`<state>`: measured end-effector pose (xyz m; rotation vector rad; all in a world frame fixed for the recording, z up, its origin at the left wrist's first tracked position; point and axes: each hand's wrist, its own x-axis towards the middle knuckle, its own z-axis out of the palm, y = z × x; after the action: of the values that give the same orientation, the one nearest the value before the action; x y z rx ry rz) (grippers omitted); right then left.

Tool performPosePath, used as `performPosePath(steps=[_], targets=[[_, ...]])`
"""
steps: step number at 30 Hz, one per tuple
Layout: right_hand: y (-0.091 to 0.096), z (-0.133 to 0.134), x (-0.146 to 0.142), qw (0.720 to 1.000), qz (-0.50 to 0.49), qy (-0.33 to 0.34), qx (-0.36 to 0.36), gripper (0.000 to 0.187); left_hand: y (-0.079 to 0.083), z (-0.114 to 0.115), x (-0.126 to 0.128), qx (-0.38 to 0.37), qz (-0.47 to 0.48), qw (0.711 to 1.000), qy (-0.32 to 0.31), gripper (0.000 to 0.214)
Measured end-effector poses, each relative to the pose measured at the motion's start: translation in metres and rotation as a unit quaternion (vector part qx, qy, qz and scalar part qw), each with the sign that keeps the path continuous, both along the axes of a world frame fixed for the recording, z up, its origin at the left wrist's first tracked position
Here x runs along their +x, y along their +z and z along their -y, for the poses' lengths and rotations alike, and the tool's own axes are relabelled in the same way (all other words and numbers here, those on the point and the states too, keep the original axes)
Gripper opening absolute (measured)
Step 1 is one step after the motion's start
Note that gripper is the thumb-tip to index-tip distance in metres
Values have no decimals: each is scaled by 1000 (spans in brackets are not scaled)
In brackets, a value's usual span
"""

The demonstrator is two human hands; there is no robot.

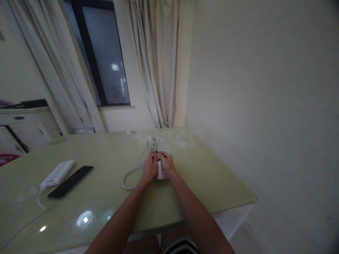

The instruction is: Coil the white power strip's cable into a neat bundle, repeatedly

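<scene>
Both hands meet over a small white power strip [160,172] lying on the pale green table [201,176]. My left hand [150,166] rests on its left side, fingers curled around it. My right hand [166,163] covers its right side, fingers pinched near a white plug [152,141] and its thin cable at the strip's far end. The strip's thick white cord [129,174] loops off to the left across the table. Most of the strip is hidden under my hands.
A dark phone [71,181] and a white power bank [57,173] with a thin cable lie at the left of the table. A wall stands close on the right. Curtains [159,63] and a window are behind, a white cabinet [23,128] far left.
</scene>
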<state>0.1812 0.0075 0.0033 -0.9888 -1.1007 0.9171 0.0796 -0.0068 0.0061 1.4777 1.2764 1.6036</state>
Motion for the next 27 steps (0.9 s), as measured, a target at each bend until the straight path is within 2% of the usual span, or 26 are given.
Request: performPosePath(steps=[5,7,11,15,19,22,25,27], targets=[[7,10,-4,992,110,49,23,34,10,-15,-8,-51,-54,996,55,42],[13,16,-3,983,170,42,51,31,15,-23,-8,-91,-95,988,82,45],[23,27,-2,961,263,6,85,27,22,-42,-10,-130,-143,974,114,28],[25,31,-6,956,278,18,88,25,29,-63,-16,-136,-170,968,125,22],[21,30,-11,973,220,43,54,26,38,-81,-26,-142,-212,959,122,24],[21,28,-10,989,115,95,-14,26,45,-85,-32,-142,-248,953,98,28],[27,25,-6,989,-38,121,-77,26,44,-75,-37,-121,-281,950,65,38],[29,22,-3,982,-133,97,-95,27,37,-60,-41,-101,-294,949,55,42]])
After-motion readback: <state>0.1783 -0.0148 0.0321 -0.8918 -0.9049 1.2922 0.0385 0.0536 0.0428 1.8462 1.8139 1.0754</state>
